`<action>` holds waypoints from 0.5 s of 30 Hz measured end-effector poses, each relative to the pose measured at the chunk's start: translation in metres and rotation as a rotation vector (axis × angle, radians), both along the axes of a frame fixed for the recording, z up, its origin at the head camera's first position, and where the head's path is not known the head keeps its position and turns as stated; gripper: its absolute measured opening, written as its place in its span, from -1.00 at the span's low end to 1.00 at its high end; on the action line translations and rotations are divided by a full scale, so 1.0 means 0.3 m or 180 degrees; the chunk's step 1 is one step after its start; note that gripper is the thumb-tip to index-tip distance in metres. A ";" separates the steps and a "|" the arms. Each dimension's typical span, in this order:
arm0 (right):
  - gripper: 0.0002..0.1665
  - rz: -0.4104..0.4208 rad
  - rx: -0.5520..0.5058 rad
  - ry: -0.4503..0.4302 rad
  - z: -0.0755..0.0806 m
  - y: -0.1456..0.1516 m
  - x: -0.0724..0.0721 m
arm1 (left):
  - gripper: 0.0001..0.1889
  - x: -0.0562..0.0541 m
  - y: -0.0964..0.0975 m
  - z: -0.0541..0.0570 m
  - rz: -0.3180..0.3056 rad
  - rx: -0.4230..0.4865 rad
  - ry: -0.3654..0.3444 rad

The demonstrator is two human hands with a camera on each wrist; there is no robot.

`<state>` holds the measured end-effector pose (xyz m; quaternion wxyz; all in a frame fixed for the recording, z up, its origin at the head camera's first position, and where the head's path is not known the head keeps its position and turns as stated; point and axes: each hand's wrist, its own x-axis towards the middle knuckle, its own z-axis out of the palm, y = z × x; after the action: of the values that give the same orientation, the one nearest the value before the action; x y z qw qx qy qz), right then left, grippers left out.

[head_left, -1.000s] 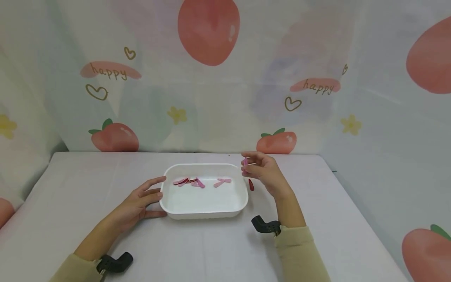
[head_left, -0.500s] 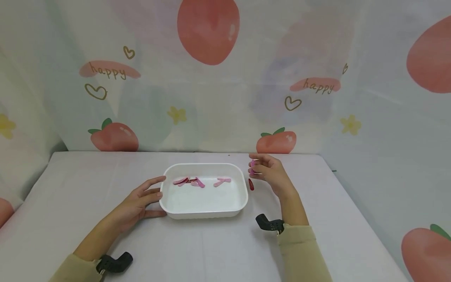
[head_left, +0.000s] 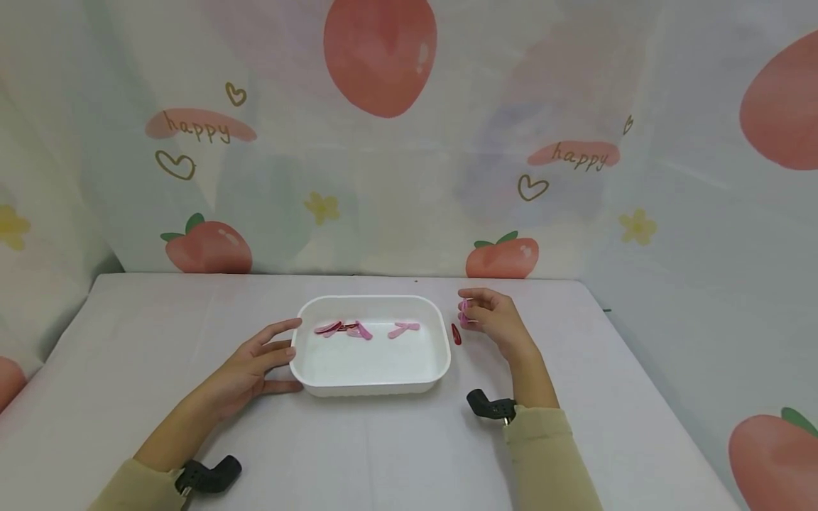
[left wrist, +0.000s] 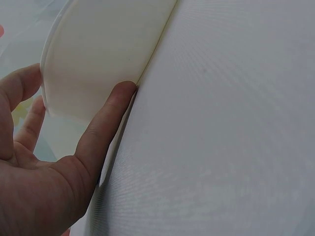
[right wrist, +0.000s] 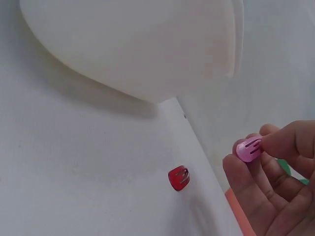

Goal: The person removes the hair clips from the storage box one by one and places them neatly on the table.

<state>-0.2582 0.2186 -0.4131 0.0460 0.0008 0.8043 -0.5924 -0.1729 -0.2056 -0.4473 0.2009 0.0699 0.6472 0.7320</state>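
Observation:
On the table stands a white tray (head_left: 371, 367) holding several pink and red hair clips in a cluster (head_left: 345, 328) on its left. Farther right inside it, pink hair clips (head_left: 404, 329) lie crossed. My left hand (head_left: 251, 365) touches the tray's left end with spread fingers; in the left wrist view the thumb (left wrist: 101, 130) lies against its outer wall. Between thumb and fingers, my right hand (head_left: 495, 319) pinches a pink hair clip (right wrist: 247, 149), to the right of the tray. A red hair clip (head_left: 456, 334) lies on the table between that hand and the tray.
A white cloth covers the table (head_left: 383, 454). Its far edge meets a patterned fabric backdrop (head_left: 409, 213) with peaches, hearts and flowers, which also closes off both sides. A black wrist camera mount (head_left: 491, 405) sits at each wrist.
My right hand has shifted right, away from the tray rim, and slightly down toward the table, still pinching the pink hair clip. The left hand, tray and red hair clip stay in place.

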 end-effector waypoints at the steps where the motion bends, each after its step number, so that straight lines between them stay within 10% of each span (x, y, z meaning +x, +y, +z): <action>1: -0.56 -0.0021 0.0032 -0.0020 -0.003 0.001 0.000 | -0.34 0.000 0.000 -0.001 -0.0005 0.0004 0.0002; 15: -0.59 -0.0090 0.0406 0.0059 -0.055 0.025 -0.009 | -0.32 -0.003 -0.002 0.000 0.0014 -0.0005 -0.0012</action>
<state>-0.2609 0.2260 -0.4296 0.0301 0.0096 0.8407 -0.5406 -0.1737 -0.2061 -0.4474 0.2006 0.0669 0.6475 0.7321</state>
